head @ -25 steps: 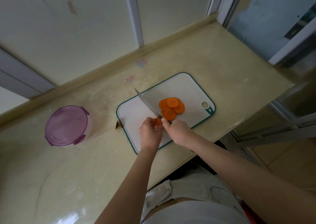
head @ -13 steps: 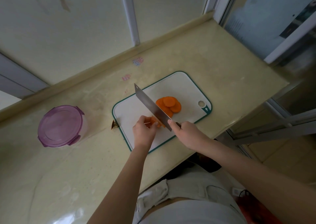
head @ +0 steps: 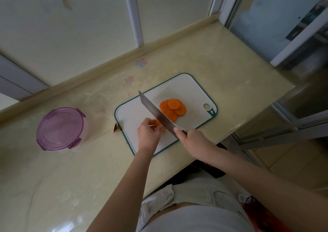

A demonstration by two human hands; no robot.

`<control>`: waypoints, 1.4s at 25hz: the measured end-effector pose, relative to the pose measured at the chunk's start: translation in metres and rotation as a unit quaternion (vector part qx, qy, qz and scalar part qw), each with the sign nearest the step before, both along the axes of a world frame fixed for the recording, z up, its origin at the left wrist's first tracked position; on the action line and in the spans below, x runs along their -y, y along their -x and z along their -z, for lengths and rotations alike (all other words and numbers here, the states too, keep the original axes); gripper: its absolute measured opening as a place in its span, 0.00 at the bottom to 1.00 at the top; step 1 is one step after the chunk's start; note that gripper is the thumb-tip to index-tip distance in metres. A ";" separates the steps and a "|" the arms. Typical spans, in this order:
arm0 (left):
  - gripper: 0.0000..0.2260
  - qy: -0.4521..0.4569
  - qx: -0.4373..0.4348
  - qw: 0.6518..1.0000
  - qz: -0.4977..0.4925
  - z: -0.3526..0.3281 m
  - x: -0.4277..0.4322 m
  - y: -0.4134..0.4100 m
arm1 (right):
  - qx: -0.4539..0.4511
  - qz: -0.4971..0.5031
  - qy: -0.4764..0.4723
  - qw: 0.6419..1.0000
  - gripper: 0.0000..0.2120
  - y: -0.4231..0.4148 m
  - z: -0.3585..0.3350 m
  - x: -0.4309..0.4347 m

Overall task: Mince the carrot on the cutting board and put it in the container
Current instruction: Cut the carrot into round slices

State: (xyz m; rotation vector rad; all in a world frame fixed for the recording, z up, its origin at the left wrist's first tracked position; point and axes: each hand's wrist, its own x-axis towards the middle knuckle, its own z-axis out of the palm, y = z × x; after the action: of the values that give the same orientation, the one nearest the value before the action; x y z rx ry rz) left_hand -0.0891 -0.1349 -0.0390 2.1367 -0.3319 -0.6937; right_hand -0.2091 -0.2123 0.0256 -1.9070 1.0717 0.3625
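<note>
Left hand (head: 148, 133) pinches a short orange carrot piece (head: 158, 124), which is largely hidden by its fingers and the blade; long axis cannot be determined. Right hand (head: 190, 139) grips the steel cleaver (head: 156, 114), handle concealed in the fist, blade running away from it toward the far left.

Round orange carrot slices (head: 173, 108) lie heaped beyond the right hand on the white green-rimmed cutting board (head: 191, 86). Round clear container with purple lid (head: 60, 129) stands well left of the left hand on the beige stone tabletop (head: 221, 58). Coloured marks (head: 141, 63) there are illegible.
</note>
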 end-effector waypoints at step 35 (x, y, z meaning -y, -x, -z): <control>0.09 0.045 -0.041 0.990 -0.124 0.005 0.005 0.008 | -0.025 -0.042 0.012 0.999 0.26 -0.019 -0.003 0.002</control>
State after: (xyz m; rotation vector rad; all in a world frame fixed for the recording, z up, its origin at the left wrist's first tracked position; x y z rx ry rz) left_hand -0.0973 -0.1402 -0.0444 2.0122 -0.0491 -0.6084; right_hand -0.1899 -0.2139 0.0291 -1.9776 1.0345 0.4490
